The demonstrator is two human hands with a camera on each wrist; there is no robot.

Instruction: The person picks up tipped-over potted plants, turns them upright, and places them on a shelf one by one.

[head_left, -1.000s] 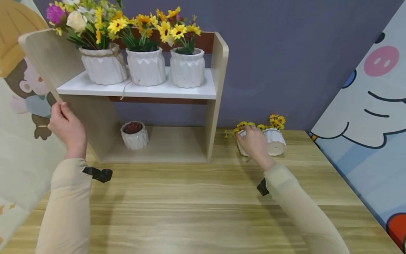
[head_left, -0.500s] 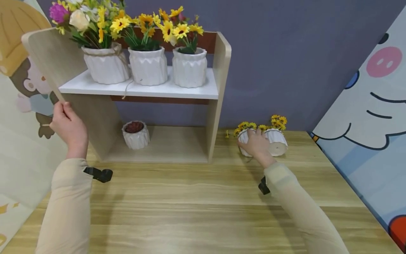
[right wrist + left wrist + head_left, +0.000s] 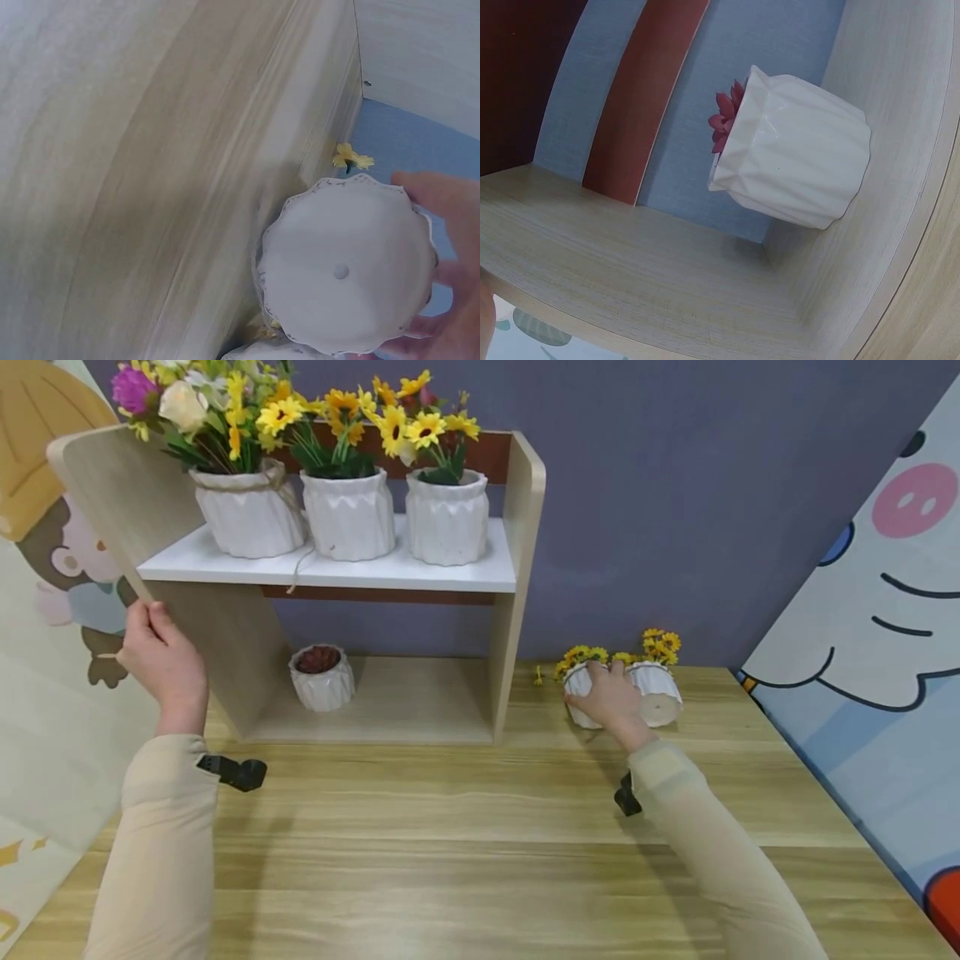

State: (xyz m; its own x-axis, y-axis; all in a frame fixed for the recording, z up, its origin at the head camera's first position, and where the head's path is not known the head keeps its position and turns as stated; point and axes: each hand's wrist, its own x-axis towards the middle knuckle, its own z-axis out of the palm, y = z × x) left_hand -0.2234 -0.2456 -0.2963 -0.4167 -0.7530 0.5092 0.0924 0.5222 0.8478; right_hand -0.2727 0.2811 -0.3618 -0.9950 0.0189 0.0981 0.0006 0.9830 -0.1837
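Note:
On the left, my left hand pinches the front edge of the side panel of a small wooden shelf. My right hand grips a white flowerpot of yellow flowers, which lies on its side on the table. In the right wrist view the pot's round base faces the camera, with the thumb and fingers spread around its side. Against it lies a second white pot, also tipped over, its flat base turned toward me. Part of the held pot is hidden behind my right hand.
Three white pots with flowers stand on the upper white shelf board; the middle one is between the others. A pot with a red succulent stands in the lower compartment. A purple wall rises behind the table.
My right hand has drawn back a little from the flowers and now sits lower around the pot, uncovering more of its left side. My left hand stays on the panel edge.

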